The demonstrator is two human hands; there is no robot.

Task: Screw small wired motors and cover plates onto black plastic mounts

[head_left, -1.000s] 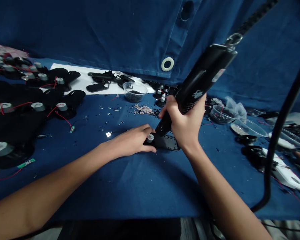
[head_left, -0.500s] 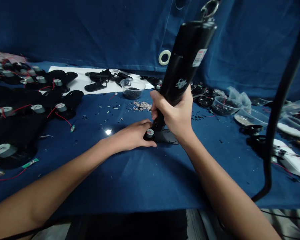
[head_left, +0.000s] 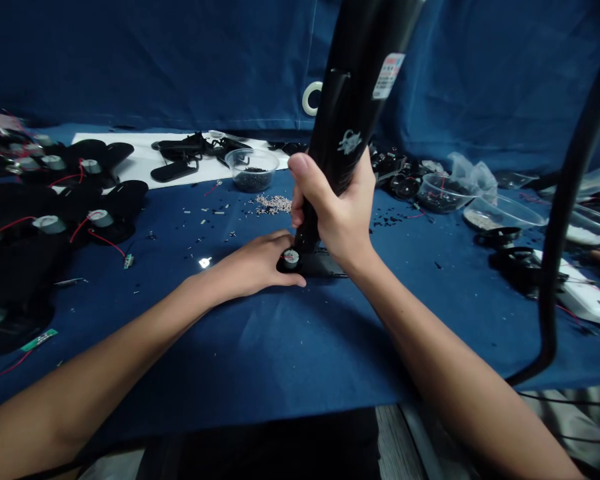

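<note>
My right hand is wrapped around the grip of a black electric screwdriver, which stands nearly upright with its lower end down at a flat black plastic part. My left hand holds that part down on the cloth, its fingers curving around a round grey component with a red wire. The screwdriver's tip is hidden behind my fingers. Much of the black part is hidden beneath my hands and the tool.
Several black parts with grey discs and red wires lie to the left. Behind my hands stand a plastic cup of black screws and a heap of small silver screws. A thick black hose hangs at right, beside clear plastic bowls.
The screwdriver has swung from leaning right to nearly upright, its lower end now at the grey component. The scene has shifted left in view. My left hand stays on the black part.
</note>
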